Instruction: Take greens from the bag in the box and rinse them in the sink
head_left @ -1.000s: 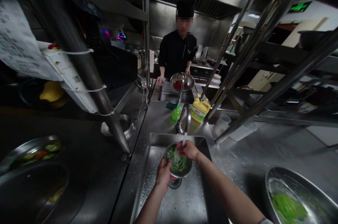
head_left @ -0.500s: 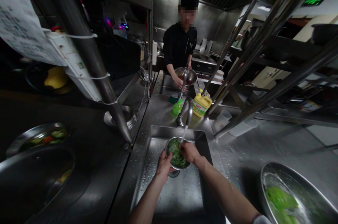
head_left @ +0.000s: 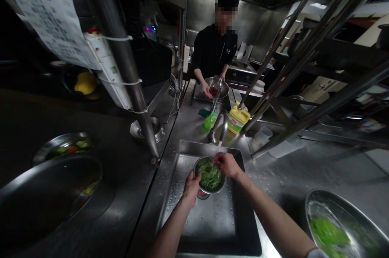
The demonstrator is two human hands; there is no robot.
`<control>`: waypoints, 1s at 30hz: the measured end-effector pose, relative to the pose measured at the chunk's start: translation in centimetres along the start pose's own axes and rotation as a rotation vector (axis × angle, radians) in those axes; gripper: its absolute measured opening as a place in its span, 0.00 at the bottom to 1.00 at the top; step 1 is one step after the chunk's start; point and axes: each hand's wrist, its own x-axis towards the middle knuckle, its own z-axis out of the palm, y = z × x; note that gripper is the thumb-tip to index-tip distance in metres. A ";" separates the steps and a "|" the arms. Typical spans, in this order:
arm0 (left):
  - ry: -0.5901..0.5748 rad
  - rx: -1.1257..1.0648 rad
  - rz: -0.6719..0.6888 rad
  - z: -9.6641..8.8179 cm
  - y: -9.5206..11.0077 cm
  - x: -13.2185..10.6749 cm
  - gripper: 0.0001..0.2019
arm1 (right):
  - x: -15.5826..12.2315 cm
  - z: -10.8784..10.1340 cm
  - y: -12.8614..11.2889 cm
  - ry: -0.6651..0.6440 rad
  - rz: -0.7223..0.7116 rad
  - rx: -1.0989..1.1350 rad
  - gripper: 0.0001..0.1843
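A small metal bowl (head_left: 219, 188) of finely cut wet greens (head_left: 209, 179) is held tilted over the sink (head_left: 209, 225). My left hand (head_left: 191, 187) grips its left side, thumb over the rim and fingers underneath. At the right rim my right hand (head_left: 228, 165) is closed, its fingertips pinched together over the greens; what they hold, if anything, is hidden. Water runs from the curved faucet (head_left: 225, 122) beside those fingers into the bowl.
Behind the faucet stand a green soap bottle (head_left: 209, 121) and a yellow jug (head_left: 238, 119). Across the counter a co-worker (head_left: 214, 49) holds a large bowl (head_left: 225, 90). Metal posts rise on both sides. A basin with green produce (head_left: 330, 231) stands right; large bowls (head_left: 45, 189) stand left.
My right hand has lifted slightly and drawn toward the bowl's upper right rim, showing more of the greens. My left hand keeps its hold. The whole view has shifted a little.
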 end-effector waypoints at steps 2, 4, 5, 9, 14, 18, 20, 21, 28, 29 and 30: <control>0.002 -0.010 -0.007 -0.1 -0.2 0.2 0.19 | -0.4 -0.4 -1.0 -0.028 0.010 0.072 0.10; 0.001 -0.013 -0.010 -0.2 -0.4 0.3 0.19 | -0.7 -0.6 -1.8 -0.055 0.016 0.130 0.14; -0.004 -0.012 -0.010 -0.2 -0.5 0.4 0.19 | -0.9 -0.5 -2.0 -0.070 0.014 0.144 0.15; -0.025 -0.021 -0.011 -0.3 -0.5 0.2 0.20 | -1.3 0.2 -1.4 -0.088 0.004 0.055 0.13; -0.016 -0.025 0.001 -0.7 -0.3 -0.1 0.21 | -1.7 1.1 1.2 -0.069 0.009 -0.255 0.07; -0.039 -0.025 0.033 -0.7 -0.5 -0.1 0.20 | -1.9 2.1 1.7 -0.118 0.037 -0.389 0.10; -0.044 -0.033 0.041 -0.5 -0.5 -0.2 0.20 | -2.1 2.8 1.4 -0.150 0.036 -0.426 0.11; -0.049 -0.037 0.041 -0.4 -0.5 -0.3 0.20 | -2.2 3.2 1.2 -0.156 0.031 -0.438 0.11; -0.056 -0.028 0.042 0.3 0.5 -1.5 0.20 | -2.2 3.2 0.2 -0.114 -0.024 -0.429 0.11; -0.064 -0.023 0.041 0.3 0.6 -1.6 0.19 | -2.1 2.8 0.0 -0.096 -0.034 -0.418 0.11; -0.073 -0.021 0.041 0.4 0.7 -1.7 0.19 | -2.1 2.4 -0.3 -0.075 -0.049 -0.406 0.12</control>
